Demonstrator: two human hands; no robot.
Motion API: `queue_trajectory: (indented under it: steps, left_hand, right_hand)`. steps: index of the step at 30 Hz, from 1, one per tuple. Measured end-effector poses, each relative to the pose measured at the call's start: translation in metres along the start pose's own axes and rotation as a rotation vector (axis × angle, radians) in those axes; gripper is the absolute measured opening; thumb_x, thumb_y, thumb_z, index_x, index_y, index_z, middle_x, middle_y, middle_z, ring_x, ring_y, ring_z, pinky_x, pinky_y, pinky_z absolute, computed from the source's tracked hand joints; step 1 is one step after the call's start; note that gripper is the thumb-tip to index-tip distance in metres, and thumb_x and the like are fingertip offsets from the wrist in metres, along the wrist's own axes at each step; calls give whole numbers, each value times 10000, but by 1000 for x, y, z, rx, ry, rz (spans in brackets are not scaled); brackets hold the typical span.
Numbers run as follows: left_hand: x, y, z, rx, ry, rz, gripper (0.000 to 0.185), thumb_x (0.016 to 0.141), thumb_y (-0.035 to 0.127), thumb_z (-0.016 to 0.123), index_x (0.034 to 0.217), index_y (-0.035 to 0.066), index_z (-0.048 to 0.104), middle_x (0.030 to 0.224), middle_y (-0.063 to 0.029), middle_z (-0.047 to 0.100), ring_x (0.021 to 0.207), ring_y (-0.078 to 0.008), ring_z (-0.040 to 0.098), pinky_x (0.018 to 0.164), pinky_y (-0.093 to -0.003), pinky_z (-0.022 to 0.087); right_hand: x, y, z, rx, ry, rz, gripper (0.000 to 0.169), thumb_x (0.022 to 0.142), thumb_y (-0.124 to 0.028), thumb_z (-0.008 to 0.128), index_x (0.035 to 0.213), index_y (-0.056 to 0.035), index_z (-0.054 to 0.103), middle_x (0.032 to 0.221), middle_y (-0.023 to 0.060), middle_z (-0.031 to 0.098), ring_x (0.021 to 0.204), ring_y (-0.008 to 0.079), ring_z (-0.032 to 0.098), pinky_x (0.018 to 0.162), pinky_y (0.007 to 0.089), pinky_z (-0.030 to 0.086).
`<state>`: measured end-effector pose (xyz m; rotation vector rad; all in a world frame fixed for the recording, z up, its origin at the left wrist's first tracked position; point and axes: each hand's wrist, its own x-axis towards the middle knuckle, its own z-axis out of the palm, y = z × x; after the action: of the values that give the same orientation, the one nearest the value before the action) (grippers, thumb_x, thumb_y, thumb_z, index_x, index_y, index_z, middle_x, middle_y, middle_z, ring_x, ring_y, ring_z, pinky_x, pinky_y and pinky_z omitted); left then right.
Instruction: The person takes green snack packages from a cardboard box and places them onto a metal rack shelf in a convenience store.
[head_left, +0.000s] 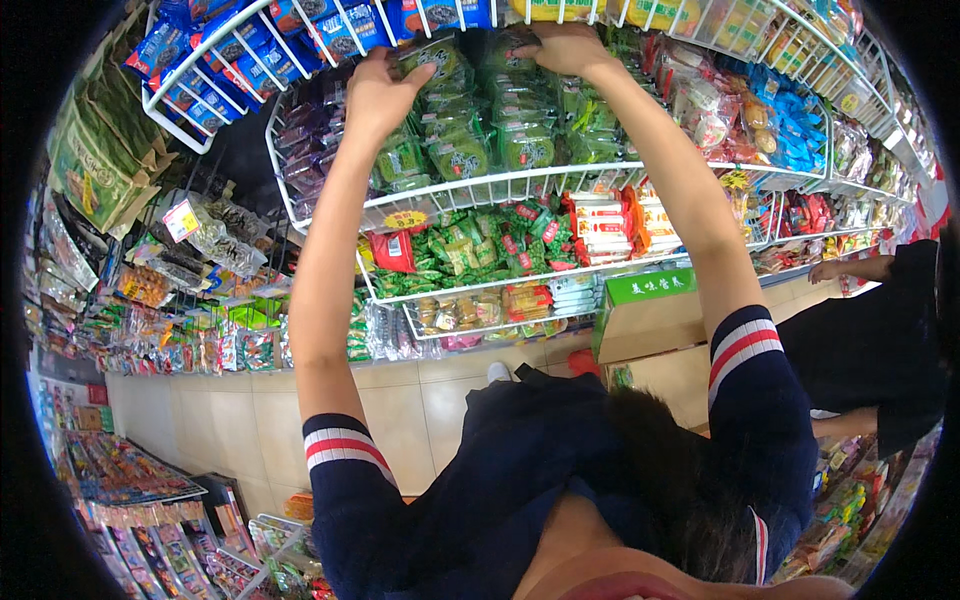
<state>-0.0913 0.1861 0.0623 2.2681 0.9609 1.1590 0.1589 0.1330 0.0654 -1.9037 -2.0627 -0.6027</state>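
My left hand reaches over the back left of a white wire shelf basket, its thumb against the edge of a green plastic-wrapped snack packet. Its fingertips are partly hidden, so a firm grip cannot be made out. Farther right, my right hand is at the rear of the same basket, with the thumb by another green packet. The other fingers pass under the upper basket's edge. Between the hands, rows of stacked green packets fill the basket, with a dark gap at the back.
Above hangs a wire basket with blue cookie packs. Dark purple packets lie left, red and blue ones right. Lower baskets hold green-wrapped sweets. A cardboard box stands on the tiled floor. Another person in black is at right.
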Motion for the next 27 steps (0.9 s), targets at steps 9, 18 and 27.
queue_trajectory:
  steps: [9,18,27]
  left_hand:
    - [53,-33,50,493,-35,445,409,784,276,690,1149,153,554,1097,-147,598,1090,-337,519,911,-411,418]
    - [57,-64,15,735,-156,563,448,898,301,562,1279,74,496,1272,-184,526,1209,-314,481,996,-391,378]
    - [-178,89,126,261,-452,729,285,784,33,670,1058,-11,602,1069,-148,606,984,-289,574,862,-385,447]
  right_hand:
    - [-3,3,9,99,502,-192,412,776,-107,585,1167,-9,499,1129,226,524,971,411,545,818,458,461]
    - [-256,-7,-29,1022,-190,-23,278,872,-223,625,1067,-29,589,942,103,661,916,181,636,807,316,507]
    - [-734,-22,278,653,-917,1261,920,535,-294,805,1340,-143,387,1109,287,521,1060,419,522,889,436,470]
